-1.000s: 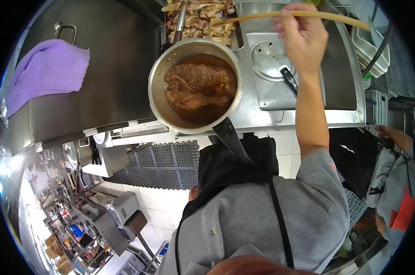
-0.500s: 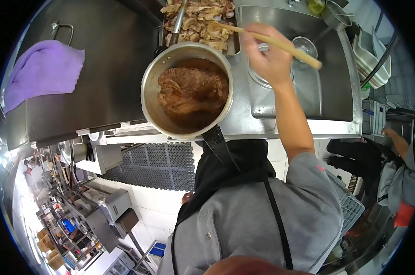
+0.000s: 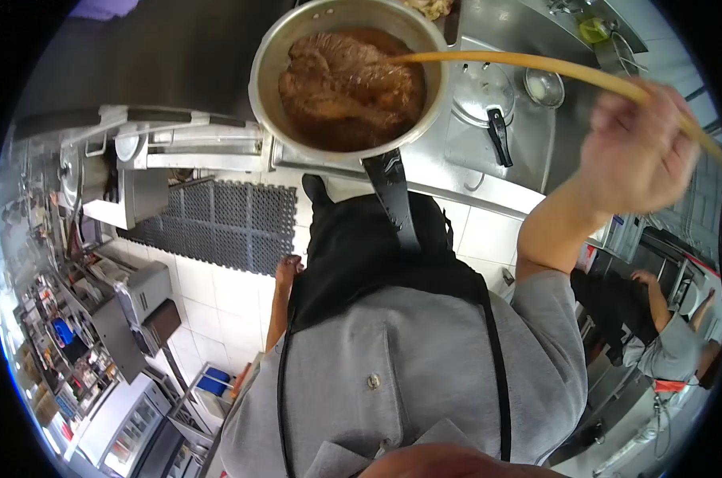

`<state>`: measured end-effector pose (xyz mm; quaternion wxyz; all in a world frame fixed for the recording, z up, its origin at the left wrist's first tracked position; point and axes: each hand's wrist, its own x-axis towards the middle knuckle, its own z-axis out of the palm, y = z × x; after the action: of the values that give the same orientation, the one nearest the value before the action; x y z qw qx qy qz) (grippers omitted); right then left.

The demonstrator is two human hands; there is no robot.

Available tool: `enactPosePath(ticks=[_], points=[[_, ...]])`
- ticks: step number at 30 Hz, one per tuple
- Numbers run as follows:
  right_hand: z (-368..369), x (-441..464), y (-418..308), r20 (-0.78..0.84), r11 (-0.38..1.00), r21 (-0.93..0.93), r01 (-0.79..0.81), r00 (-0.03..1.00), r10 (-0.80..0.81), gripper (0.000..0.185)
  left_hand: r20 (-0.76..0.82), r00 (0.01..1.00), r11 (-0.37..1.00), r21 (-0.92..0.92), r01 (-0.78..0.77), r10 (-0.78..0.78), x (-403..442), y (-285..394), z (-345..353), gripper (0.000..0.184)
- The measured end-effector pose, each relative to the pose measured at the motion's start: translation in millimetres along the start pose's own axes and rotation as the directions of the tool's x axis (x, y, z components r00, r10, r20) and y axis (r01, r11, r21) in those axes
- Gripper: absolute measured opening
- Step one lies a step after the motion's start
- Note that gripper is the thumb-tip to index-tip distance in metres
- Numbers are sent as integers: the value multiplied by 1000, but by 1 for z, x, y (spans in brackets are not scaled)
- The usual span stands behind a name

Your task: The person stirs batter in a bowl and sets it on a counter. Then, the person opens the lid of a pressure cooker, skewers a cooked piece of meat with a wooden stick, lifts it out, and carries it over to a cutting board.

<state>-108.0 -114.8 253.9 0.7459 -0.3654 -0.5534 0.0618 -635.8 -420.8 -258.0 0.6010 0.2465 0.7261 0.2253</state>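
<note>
A long wooden stick (image 3: 536, 62) is gripped in my right hand (image 3: 646, 147), out to the right at shoulder height in the view. Its far end meets a large piece of brown meat (image 3: 341, 80), which lies in dark liquid inside a metal pot (image 3: 267, 89). The pot's black handle (image 3: 390, 191) points toward my body. My left hand (image 3: 289, 269) hangs low beside my black apron, away from the pot; its fingers look curled, but what they hold, if anything, is too small to make out.
Right of the pot is a sink (image 3: 528, 147) with a round glass lid (image 3: 482, 94) and a small strainer (image 3: 544, 88). Part of a food tray (image 3: 450, 20) shows behind the pot. A person (image 3: 668, 342) stands at the lower right. A black mat (image 3: 241, 219) lies on the floor.
My right hand has moved right, and the stick's end has gone from the food tray to the meat in the pot. The view has shifted, and my left hand shows more.
</note>
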Motion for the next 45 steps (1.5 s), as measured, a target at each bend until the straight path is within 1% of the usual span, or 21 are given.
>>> enactPosePath(ticks=[1, 7, 8, 9, 10, 15, 17, 20, 23, 25, 26, 27, 29, 30, 33, 35, 36, 37, 39, 43, 45], points=[[13, -6, 1, 11, 975, -211, -73, 997, 77, 25, -86, 994, 987, -147, 60, -73, -15, 26, 8, 20], [47, -15, 18, 231, 990, -140, 22, 973, 11, 21, -144, 986, 957, -287, 42, -87, -46, 57, 31, 16], [53, -15, 18, 222, 989, -147, 14, 975, 19, 18, -194, 981, 993, 113, -10, 32, -31, 26, 27, 19], [60, -16, 19, 212, 988, -154, 6, 977, 27, 16, -190, 968, 866, 497, -47, 161, -10, -15, 22, 22], [66, -16, 24, 187, 993, -115, -8, 982, 29, 11, 128, 865, 561, 714, -420, 485, 20, -73, 9, 27], [90, 1, 44, 376, 980, -61, 192, 913, -155, 12, -64, 971, 803, 576, -154, 232, 5, -87, 27, 28], [99, 8, 43, 431, 979, -26, 203, 886, -172, 13, -100, 977, 849, 517, -110, 187, 0, -78, 32, 28], [110, 16, 43, 497, 940, -208, 272, 857, -138, 13, -129, 980, 886, 458, -78, 153, -5, -56, 39, 29], [119, 20, 52, 576, 936, -153, 317, 799, -176, 13, -146, 980, 905, 421, -61, 134, -5, -41, 40, 29], [126, 19, 48, 625, 947, -244, 210, 780, -12, 13, -153, 979, 910, 410, -61, 135, -3, -35, 42, 30], [131, 15, 48, 661, 956, -293, 16, 726, 190, 10, -154, 979, 911, 407, -62, 135, -1, -30, 43, 30], [132, 8, 54, 658, 956, -294, 17, 728, 190, 10, -151, 979, 912, 405, -66, 138, -1, -27, 43, 30], [134, -2, 68, 540, 949, -160, 270, 829, -145, 8, -157, 977, 915, 397, -73, 147, 3, -21, 44, 30], [130, 3, 41, 580, 977, -207, 50, 810, 82, 9, -160, 976, 915, 397, -74, 148, 4, -19, 44, 30], [124, 0, 57, 595, 949, -228, 218, 803, -41, 10, -173, 972, 903, 424, -71, 158, 0, -18, 34, 31], [121, -5, 58, 572, 950, -238, 202, 820, -31, 11, -175, 969, 889, 451, -79, 175, 9, -12, 29, 32], [119, -3, 56, 555, 953, -248, 174, 832, -7, 12, -274, 952, 884, 467, 11, 133, -37, 67, 52, 32], [118, -1, 52, 553, 952, -246, 181, 833, -16, 12, -145, 980, 908, 413, -69, 140, -25, 68, 42, 32], [117, 3, 45, 572, 960, -228, 164, 820, -4, 13, -210, 959, 913, 397, -94, 190, -42, 138, 56, 31], [120, 14, 23, 577, 973, -185, 137, 817, -6, 15, -27, 854, 798, 371, -475, 520, -84, 273, 97, 29], [126, 13, 22, 529, 972, -199, 128, 849, -3, 18, 152, 836, 829, 121, -546, 528, -117, 326, 126, 28]])
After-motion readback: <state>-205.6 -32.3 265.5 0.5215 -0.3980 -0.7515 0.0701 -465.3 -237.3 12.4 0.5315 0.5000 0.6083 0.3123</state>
